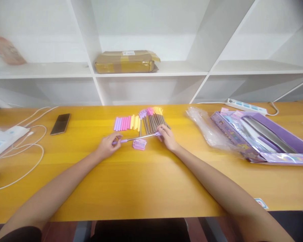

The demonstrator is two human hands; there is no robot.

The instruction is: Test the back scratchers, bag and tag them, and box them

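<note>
A thin metal rod with purple ends [140, 137] is held level between both hands, above the wooden table. My left hand [110, 144] is closed round its purple handle. At the other end, my right hand [166, 135] pinches the purple head. Just under the rod lies a small stack of pink-purple cards [139, 144]. Beyond it is a row of short purple, pink and yellow tubes [126, 123]. Several metal rods with purple, pink and yellow claw-shaped heads [153, 121] lie side by side, close to my right hand.
On the right are an open purple box [280, 129] with packed items, a clear plastic bag [208, 131] and a power strip [247, 106]. A phone [61, 124] and white cables [40, 161] lie left. A taped carton [125, 64] sits on the shelf.
</note>
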